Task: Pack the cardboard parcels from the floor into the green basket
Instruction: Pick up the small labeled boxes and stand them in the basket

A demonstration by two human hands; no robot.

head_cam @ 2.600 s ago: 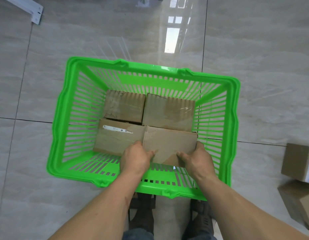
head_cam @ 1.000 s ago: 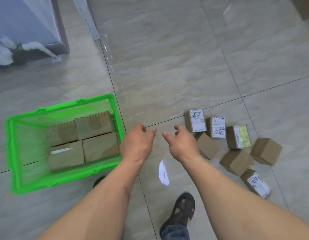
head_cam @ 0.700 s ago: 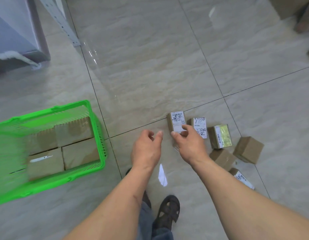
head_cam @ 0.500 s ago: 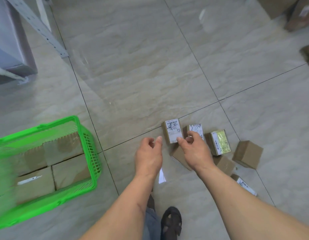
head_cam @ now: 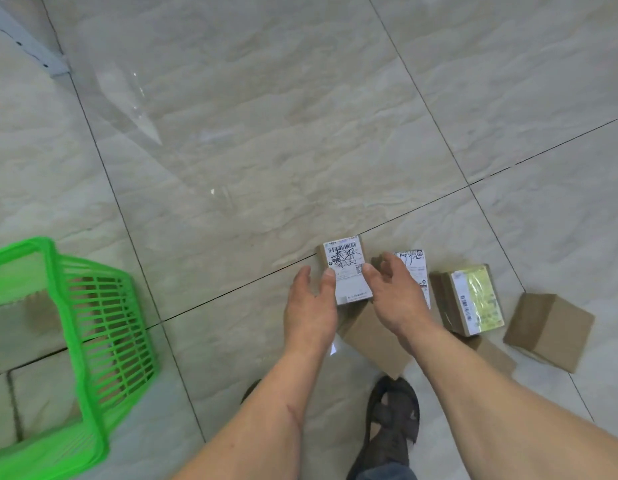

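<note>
My left hand and right hand are on the 2 sides of the parcel with the white label. The fingers are spread and only loosely bent; the fingertips touch its edges, but I do not think I grip it yet. This parcel stands on the floor, just beside a tile joint. Another labelled one is half hidden behind my right hand, then comes a yellow-labelled one, and a plain one is further to the right. One more plain box lies under my wrists, near my sandal.

The basket is well apart, at the left edge of the view, with parcels already inside.

What can go wrong: if I lift with only the fingertips, the smooth label may slip and the parcel falls. My right hand may also push the neighbour over. The basket is to my side, so a careless turn could hit its rim.
</note>
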